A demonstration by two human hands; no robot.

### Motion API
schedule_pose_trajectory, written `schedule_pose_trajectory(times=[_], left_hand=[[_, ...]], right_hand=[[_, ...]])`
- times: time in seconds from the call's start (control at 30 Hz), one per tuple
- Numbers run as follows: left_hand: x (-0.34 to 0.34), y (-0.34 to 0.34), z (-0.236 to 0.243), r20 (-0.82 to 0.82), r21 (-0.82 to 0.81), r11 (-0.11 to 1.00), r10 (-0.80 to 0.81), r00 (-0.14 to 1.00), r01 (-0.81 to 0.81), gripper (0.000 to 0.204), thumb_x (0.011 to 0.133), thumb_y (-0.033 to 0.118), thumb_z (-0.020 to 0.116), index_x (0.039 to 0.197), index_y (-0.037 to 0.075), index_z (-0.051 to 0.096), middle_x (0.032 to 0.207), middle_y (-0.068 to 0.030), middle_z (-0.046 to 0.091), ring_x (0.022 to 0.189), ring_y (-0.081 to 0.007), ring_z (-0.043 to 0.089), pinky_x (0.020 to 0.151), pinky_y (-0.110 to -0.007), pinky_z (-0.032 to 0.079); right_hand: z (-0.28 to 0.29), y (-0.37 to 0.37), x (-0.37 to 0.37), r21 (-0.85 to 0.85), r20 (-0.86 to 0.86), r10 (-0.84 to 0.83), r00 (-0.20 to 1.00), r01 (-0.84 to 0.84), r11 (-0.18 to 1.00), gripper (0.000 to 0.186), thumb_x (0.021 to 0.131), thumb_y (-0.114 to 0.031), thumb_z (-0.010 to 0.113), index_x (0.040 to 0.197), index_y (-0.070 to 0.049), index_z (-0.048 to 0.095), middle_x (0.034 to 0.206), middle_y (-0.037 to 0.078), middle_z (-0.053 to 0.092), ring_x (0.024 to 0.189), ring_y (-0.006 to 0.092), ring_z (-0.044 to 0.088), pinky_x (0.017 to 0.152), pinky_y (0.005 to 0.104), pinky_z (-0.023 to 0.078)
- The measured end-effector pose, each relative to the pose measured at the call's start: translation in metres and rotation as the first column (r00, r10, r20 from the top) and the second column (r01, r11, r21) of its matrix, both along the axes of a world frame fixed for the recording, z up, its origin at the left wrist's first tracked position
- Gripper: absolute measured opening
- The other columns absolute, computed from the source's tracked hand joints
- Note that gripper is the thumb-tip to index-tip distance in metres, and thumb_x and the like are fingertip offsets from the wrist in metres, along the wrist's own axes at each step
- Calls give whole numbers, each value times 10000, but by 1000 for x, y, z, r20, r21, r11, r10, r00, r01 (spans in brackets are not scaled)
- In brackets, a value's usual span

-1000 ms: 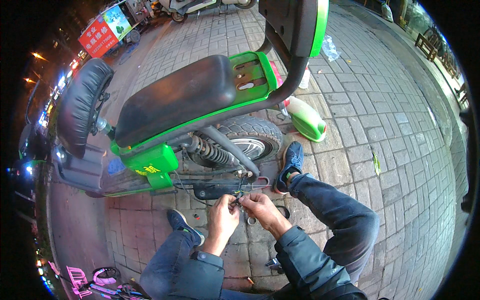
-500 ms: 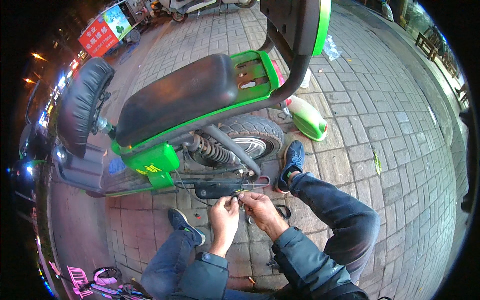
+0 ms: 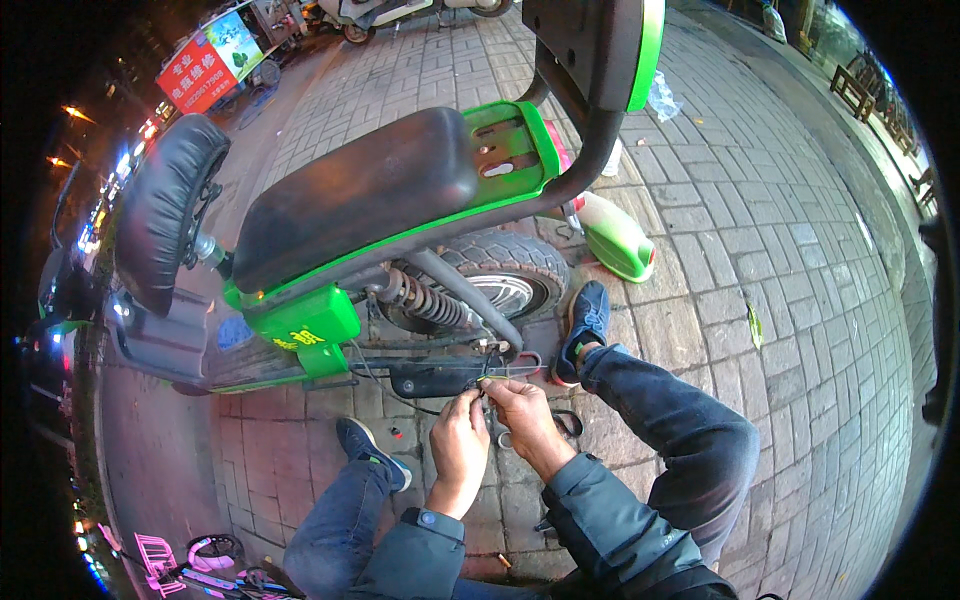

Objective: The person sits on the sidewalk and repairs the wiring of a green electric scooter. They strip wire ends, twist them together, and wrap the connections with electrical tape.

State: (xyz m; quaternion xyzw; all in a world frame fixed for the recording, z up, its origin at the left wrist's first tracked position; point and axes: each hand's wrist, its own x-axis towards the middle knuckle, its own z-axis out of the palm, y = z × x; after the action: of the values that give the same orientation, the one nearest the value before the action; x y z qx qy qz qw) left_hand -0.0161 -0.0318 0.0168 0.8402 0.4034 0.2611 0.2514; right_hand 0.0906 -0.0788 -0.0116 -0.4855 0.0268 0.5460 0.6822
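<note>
A green and black electric scooter (image 3: 350,190) stands before me, its rear wheel (image 3: 530,280) and coiled shock (image 3: 430,305) exposed. My left hand (image 3: 458,450) and my right hand (image 3: 530,430) meet below a black box (image 3: 432,380) under the frame, fingertips closed on thin wires (image 3: 483,383), one yellowish. Their exact grip is partly hidden. Just behind my right hand lie a small ring (image 3: 504,441), probably tape, and a black loop (image 3: 568,423) on the paving.
My outstretched legs (image 3: 695,445) flank my hands. A green plastic fender piece (image 3: 615,240) is at the scooter's rear. A pink bicycle (image 3: 165,560) is at lower left, a red sign board (image 3: 195,75) on a cart at upper left, wooden stools (image 3: 852,95) at the right.
My left hand has shifted right and slightly upward, and my right hand's fingertips have risen a little along the wires. The scooter has not moved.
</note>
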Motion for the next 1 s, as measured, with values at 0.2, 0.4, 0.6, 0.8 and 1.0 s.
schedule_pose_trajectory(times=[0.2,0.4,0.6,0.8,1.0], left_hand=[[-3,12,6,-115,-210,977,-63,991,38,167,877,55,690,1038,16,662,959,-192,704,873,-378,694,762,-456,552],[2,12,-3,-79,-153,988,-1,997,-11,141,866,51,719,969,13,631,892,-176,687,801,-366,690,705,-444,538],[0,10,-9,90,-250,967,80,993,-55,95,974,88,689,1001,-2,706,838,-122,749,742,-206,748,644,-322,576],[3,6,-4,158,-305,950,126,979,-73,54,989,67,665,1013,26,692,816,-108,749,710,-162,736,607,-304,559],[4,5,-3,72,80,996,-30,997,24,113,934,34,680,1046,30,665,901,-185,732,775,-359,730,658,-393,565]], right_hand=[[-2,-1,4,-1,35,31,999,-31,1000,164,962,-207,723,876,-67,733,684,-60,564,532,29,380,487,235,251],[-10,-4,2,57,-102,30,994,-24,998,163,971,-212,713,877,-79,726,696,-62,560,554,42,406,510,227,281],[-14,-2,-1,93,-145,-19,989,33,995,147,980,-196,699,898,-76,718,712,-65,551,619,51,434,574,231,334],[-12,-3,-4,97,-150,-55,987,70,993,147,976,-184,704,896,-60,711,703,-56,543,614,59,433,571,233,339],[-11,-1,-3,87,-146,-68,987,81,993,153,970,-167,706,855,-67,700,702,-51,552,615,57,452,563,226,343]])
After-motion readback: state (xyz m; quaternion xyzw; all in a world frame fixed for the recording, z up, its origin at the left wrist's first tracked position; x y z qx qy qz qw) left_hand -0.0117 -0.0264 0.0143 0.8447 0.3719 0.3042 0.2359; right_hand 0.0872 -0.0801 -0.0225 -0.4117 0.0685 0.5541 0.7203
